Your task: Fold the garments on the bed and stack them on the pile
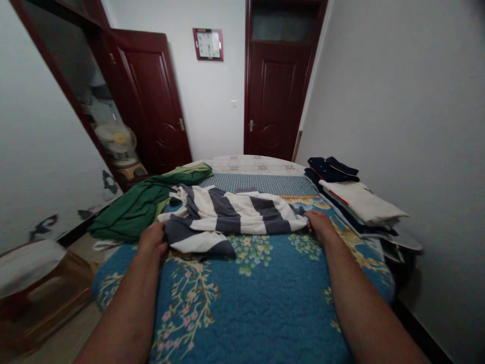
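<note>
A grey-and-white striped shirt lies rumpled across the blue floral quilted cover of the table. My left hand is closed on the garment's left end, near a part that looks like a sleeve. At the opposite end, my right hand pinches the cloth's right edge. The fabric stretches sideways between the two hands, with folds bunched at the left. Close to my left hand lies a green garment, loosely heaped and hanging at the table's left edge.
Folded clothes are stacked on the right side, with a dark navy folded garment at the back. A stool stands at the lower left. Beyond the table are two dark red doors, a wall clock and a fan.
</note>
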`<control>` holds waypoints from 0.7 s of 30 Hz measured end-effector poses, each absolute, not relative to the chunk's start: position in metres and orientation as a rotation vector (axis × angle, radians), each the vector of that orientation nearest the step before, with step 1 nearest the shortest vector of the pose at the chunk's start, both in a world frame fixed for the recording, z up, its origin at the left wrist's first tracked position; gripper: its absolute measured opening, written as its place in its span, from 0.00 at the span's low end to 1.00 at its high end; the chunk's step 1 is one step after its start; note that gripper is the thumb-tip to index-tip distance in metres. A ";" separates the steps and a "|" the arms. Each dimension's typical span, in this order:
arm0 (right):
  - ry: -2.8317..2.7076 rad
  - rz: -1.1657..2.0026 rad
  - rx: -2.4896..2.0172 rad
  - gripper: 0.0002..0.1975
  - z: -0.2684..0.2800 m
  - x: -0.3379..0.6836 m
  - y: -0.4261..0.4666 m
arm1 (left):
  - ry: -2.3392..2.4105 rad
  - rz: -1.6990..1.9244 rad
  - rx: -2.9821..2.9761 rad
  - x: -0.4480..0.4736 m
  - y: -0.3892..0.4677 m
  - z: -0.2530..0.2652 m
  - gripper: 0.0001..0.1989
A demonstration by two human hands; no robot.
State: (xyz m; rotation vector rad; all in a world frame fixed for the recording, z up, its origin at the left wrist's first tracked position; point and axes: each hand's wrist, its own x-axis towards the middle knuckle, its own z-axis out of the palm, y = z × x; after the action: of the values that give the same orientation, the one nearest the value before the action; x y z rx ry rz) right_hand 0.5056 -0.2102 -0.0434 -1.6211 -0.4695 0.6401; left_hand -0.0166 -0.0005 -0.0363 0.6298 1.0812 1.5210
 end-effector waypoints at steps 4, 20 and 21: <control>-0.561 0.491 -1.892 0.33 -0.045 0.510 -0.211 | 1.078 1.377 0.624 -0.010 -0.013 -0.034 0.08; -0.387 0.416 -1.556 0.14 -0.049 0.529 -0.204 | 0.759 1.320 0.632 -0.003 -0.031 -0.018 0.20; -0.341 0.428 -1.460 0.15 -0.047 0.529 -0.205 | 0.724 1.383 0.656 -0.005 -0.028 -0.019 0.20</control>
State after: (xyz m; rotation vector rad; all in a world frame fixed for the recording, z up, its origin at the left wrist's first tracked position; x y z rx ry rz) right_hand 0.5286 -0.2047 -0.0465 -1.4603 -0.3406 0.4280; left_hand -0.0047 -0.0277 -0.0187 0.6558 0.7241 1.3831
